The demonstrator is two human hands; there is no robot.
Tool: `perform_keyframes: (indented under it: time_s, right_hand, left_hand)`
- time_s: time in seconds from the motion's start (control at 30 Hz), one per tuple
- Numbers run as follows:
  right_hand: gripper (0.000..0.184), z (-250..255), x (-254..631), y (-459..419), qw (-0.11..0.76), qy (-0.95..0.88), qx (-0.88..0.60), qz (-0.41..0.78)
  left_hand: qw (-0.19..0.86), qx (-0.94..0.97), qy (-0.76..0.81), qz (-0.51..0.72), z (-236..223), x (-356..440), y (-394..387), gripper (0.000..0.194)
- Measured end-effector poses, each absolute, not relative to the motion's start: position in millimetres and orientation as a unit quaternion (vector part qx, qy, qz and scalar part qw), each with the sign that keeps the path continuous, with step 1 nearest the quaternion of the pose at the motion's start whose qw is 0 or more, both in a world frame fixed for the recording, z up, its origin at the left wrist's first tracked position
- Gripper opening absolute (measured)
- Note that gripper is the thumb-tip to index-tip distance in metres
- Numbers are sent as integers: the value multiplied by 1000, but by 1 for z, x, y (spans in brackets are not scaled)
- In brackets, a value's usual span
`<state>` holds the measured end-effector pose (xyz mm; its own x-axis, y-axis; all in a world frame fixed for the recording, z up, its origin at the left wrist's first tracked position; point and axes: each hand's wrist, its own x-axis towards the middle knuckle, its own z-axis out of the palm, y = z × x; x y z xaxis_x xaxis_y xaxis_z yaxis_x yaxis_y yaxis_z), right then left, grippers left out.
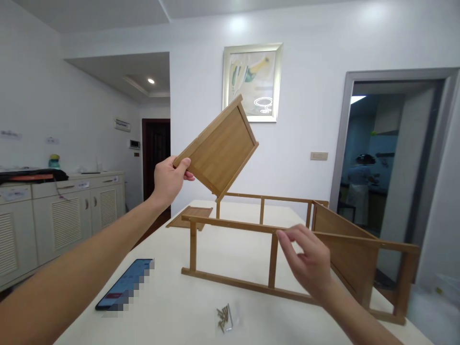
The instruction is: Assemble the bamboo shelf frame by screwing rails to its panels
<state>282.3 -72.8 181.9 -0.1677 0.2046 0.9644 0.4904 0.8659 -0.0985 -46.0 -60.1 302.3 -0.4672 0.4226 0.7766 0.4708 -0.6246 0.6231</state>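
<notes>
My left hand (171, 179) grips one corner of a wooden shelf panel (223, 148), thumb on its face, and holds it up tilted above the table. My right hand (307, 254) is closed in a pinch by the top rail of a wooden rack frame (230, 223); whatever its fingertips hold, if anything, is too small to make out. The frame lies on its side, two ladder-like sides joined by a panel (347, 258) at the right end. Near the table's front lie several screws (223, 316) and a hex key on a clear plastic bag.
Another wooden panel (190, 216) lies flat on the white table (168, 292), behind the frame's left end. A phone (124, 282) rests at the left. White cabinets (72, 211) stand along the left wall. Through the doorway at right, a person (359, 182) stands in another room.
</notes>
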Motion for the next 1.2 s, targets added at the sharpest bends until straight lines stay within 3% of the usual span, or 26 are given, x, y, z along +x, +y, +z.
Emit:
perform_keyframes:
  time_s: [0.07,0.2,0.33,0.53,0.63,0.77,0.87,0.97,1.2]
  right_hand:
    - [17,208,285,-66,625,-719,-300,-45]
    - [49,243,285,-47,625,-664,-380,155]
    - [50,256,282,-49,611,-637,-325,339]
    - [49,266,293,-68,665,-614,-275,325]
    - [50,276,310,-63,663,-631,-299,269]
    - [43,291,331,-51,639,-663,-350,172]
    - [33,299,341,-42,591,-693,-401,96]
    - [21,305,346,-32,478,-731,-485,46]
    - [19,302,334,1,173,-782,-599,-4]
  left_hand:
    - [-73,-514,-372,-770,295,-25,-59,25]
    - [-238,-488,-275,-794,282,15,-58,21]
    - [-365,-436,-230,-790,266,49,-54,17]
    - [-461,-433,-220,-742,238,71,-37,20]
    - [-378,-545,-338,-668,225,69,-34,40]
    - [-77,-696,-492,-517,204,65,-35,61]
    - [34,-765,-525,-372,189,65,-38,49]
    - [90,-788,-538,-287,181,66,-38,36]
    - [148,-779,-528,-304,172,64,-35,25]
